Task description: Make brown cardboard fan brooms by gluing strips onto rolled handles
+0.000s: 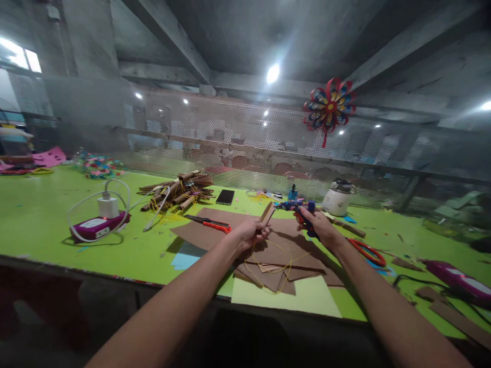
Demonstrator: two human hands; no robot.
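Over the brown sheet (299, 243): glue gun (309, 206) pointing at cardboard strip (267, 213)

Step in hand, probably: gluing the strip. Right hand (320, 225) is gripping the gun above the sheet's right part, fingers wrapping the handle; can't tell if the trigger is being squeezed. Left hand (253, 235) is pinching the strip above the sheet's middle. Nozzle is sitting very near the strip; contact can't be told. Next move is likely calling for holding the strip steady and lining the nozzle up with it.

Materials, big to small. Table (149, 260) is running under the sheet, smooth, lime green. Sheet is lying flat, matte card. Yellow paper (284, 302) is lying at the sheet's front, thin, partly covered. Tube bundle (180, 191) is piling up behind-left of the sheet: rolled brown card, rough ends. White jug (337, 199) is standing behind-right of the sheet, rounded, dark-lidded. Cutter (217, 225) is lying at the sheet's left, slim, orange-red handle. Gun is looking blue, chunky; strip is looking stiff, narrow, brown.
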